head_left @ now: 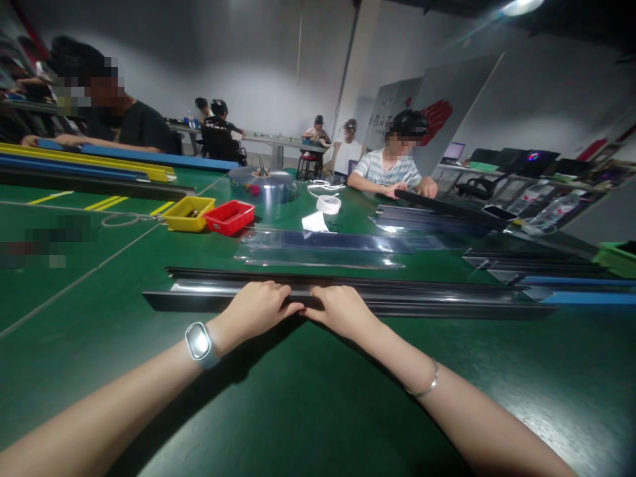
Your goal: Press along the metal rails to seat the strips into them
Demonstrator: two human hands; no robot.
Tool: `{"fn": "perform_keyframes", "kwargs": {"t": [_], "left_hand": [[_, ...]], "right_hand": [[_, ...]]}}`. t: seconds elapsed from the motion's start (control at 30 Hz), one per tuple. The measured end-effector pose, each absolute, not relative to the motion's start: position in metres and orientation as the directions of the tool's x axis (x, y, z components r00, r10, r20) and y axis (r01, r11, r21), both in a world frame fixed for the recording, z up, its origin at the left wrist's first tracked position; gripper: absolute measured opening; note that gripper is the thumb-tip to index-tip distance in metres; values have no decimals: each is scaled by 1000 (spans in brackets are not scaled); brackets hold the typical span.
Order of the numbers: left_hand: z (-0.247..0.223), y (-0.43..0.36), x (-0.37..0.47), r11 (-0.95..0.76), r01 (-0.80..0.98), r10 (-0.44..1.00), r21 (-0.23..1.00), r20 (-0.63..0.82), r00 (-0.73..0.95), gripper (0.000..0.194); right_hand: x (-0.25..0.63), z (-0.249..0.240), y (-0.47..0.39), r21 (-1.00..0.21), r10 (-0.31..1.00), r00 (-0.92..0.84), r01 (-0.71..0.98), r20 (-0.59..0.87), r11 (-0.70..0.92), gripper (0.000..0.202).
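A long black channel-shaped profile (pixel 447 295) lies crosswise on the green table, with a shiny strip along its inside. Near its middle, my left hand (pixel 258 305) grips the near wall, fingers over the edge and thumb on the outer side. Right beside it, my right hand (pixel 340 308) holds the same profile in the same way, the two thumb tips almost touching. The fingertips of both hands are hidden inside the channel. Just beyond the profile lie clear plastic strips (pixel 322 257).
Beyond are a yellow bin (pixel 189 213), a red bin (pixel 229 216), a tape roll (pixel 328 205) and a round metal disc (pixel 262 182). More black and blue profiles (pixel 586 297) lie at the right, others at the far left. A person in a striped shirt handles a dark profile across the table.
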State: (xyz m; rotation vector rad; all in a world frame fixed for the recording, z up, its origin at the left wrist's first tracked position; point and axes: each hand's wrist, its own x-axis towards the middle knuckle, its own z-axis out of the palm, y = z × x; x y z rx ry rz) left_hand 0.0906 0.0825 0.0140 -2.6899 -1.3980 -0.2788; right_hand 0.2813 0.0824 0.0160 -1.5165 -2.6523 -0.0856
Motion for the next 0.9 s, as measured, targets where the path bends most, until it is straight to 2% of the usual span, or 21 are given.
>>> {"fn": "perform_keyframes", "kwargs": {"t": [0.23,0.37,0.67,0.9], "left_hand": [[13,80,91,-561,828,802,-15,237,548,38],[12,79,90,-569,822,790,-22,261,554,35],[13,79,91,-527,850,830,-3,212,515,36],[11,81,91,-516,856,834,-24,215,508,40]], "right_hand": [[280,11,83,-34,840,-513,850,175,526,40],[280,9,84,3,823,-525,843,219,537,40],[279,11,84,25,848,-510,859,143,512,40],[282,12,87,30,820,-552,832,148,555,42]]}}
